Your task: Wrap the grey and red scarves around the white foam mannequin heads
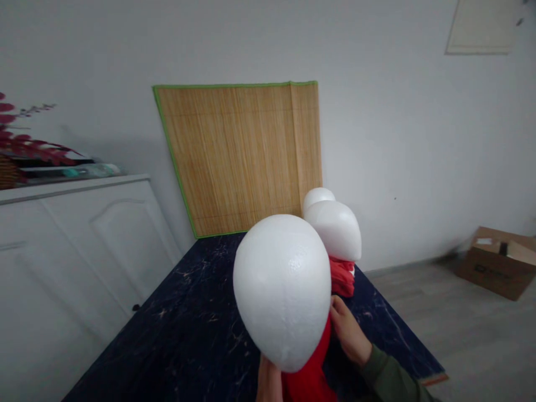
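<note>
A white foam mannequin head (282, 290) fills the near centre, seen from behind and above. Red cloth (312, 374) hangs around its neck. My right hand (349, 332) lies against the head's right side, fingers curled at the red cloth. My left hand (268, 382) shows only partly at the bottom edge, under the head, with its fingers hidden. Behind it stand two more white foam heads (337, 229), the nearer one with red cloth (342, 276) at its neck.
The heads stand on a dark blue marbled table (188, 329). A bamboo mat (243, 156) with green edging leans on the wall behind. A white cabinet (75, 245) stands left, a cardboard box (498, 259) on the floor right.
</note>
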Demonstrator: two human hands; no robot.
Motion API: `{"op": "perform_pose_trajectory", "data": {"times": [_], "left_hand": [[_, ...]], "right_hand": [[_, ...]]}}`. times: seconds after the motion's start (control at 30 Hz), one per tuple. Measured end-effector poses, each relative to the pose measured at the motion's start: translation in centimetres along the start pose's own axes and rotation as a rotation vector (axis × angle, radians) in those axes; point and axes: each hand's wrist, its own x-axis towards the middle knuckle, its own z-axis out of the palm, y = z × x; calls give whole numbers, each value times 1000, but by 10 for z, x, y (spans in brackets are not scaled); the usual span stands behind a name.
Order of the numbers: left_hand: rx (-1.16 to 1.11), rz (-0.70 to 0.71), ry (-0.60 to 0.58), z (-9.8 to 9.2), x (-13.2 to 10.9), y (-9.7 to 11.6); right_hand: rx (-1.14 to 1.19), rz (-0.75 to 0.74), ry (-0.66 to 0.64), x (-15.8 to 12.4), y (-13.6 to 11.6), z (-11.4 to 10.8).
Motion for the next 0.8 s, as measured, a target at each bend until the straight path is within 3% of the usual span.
{"op": "perform_pose_trajectory", "data": {"times": [0.13,0.2,0.33,0.47,0.53,0.6,0.67,0.73,0.8], "left_hand": [[-4,-142,253,-34,30,0],[-91,-202,256,-48,42,-5],[-462,-411,211,-77,45,-30],[-1060,-620,315,-113,46,-59],[-1205,-724,330,-132,55,-71],[-1177,-734,293,-152,69,-82],[-1020,-650,182,-171,85,-94],[-711,-547,36,-192,103,-108],[-257,-447,-63,-219,122,-122]], "right_hand": [[2,86,-23,42,22,54],[-18,80,-9,57,29,67],[-15,89,0,70,36,65],[14,111,-19,71,40,55],[25,120,-26,72,42,53],[30,131,-34,74,44,53],[34,138,-43,76,46,53],[36,131,-48,77,48,53],[35,111,-53,78,49,53]]}}
